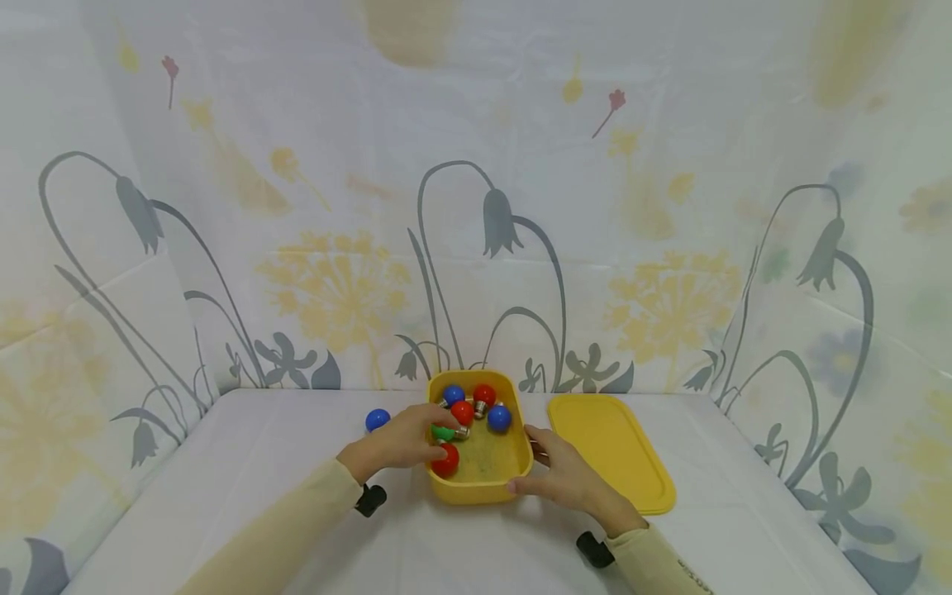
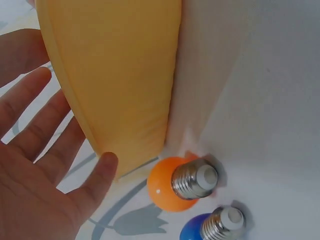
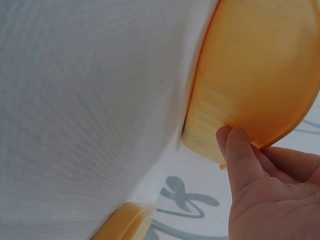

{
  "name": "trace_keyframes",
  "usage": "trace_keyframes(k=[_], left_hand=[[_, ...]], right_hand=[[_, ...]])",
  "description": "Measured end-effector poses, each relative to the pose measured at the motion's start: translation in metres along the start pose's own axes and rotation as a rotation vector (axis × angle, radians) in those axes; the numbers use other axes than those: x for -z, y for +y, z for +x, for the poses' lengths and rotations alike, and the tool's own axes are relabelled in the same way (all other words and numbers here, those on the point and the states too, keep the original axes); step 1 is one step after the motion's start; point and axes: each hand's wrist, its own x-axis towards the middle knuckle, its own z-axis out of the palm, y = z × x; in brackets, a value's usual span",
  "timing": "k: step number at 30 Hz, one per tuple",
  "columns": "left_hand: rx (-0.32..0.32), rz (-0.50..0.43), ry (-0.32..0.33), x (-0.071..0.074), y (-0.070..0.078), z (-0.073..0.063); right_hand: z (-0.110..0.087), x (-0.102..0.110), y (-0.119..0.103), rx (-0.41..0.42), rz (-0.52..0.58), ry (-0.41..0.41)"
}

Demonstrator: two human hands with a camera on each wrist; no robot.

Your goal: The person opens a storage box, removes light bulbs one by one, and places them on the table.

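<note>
A yellow plastic box (image 1: 476, 493) on the table holds several small light bulbs. My left hand (image 1: 405, 438) reaches over its left rim, fingers extended and apart. Around a green bulb (image 1: 442, 432) are that hand's fingertips and thumb; the box wall hides the tips in the left wrist view. A red bulb (image 1: 445, 460) lies just below the thumb. At the box's front right corner, my right hand (image 1: 568, 479) grips the outside, thumb at the front rim and fingers on the right wall. Other red bulbs (image 1: 484, 394) and blue bulbs (image 1: 499, 418) lie farther back inside.
A yellow lid (image 1: 610, 450) lies flat to the right of the box. Outside the box on the left are a blue bulb (image 1: 378, 420) and an orange bulb (image 2: 172, 185), which my left hand hides in the head view. A flower-patterned curtain (image 1: 476, 273) hangs behind the table.
</note>
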Motion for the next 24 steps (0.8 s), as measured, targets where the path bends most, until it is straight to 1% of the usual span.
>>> trace_keyframes(k=[3,6,11,15,20,24], left_hand=[[0.014,0.006,-0.026,-0.002,0.002,0.002],[0.043,0.010,-0.048,-0.004,0.004,0.003],[0.083,0.041,-0.067,-0.007,0.005,0.003],[0.085,0.048,-0.075,-0.008,0.004,0.005],[0.072,0.043,-0.078,-0.008,0.002,0.010],[0.058,0.066,-0.076,-0.008,-0.001,0.014]], right_hand=[[0.000,0.001,-0.001,0.005,0.002,0.003],[-0.001,0.001,-0.001,0.007,0.008,0.006],[0.000,0.001,0.000,0.007,0.002,0.007],[0.000,0.000,0.001,0.004,-0.015,0.007],[0.000,0.000,0.002,-0.002,-0.029,0.002],[0.001,0.000,0.002,0.003,-0.020,0.003]])
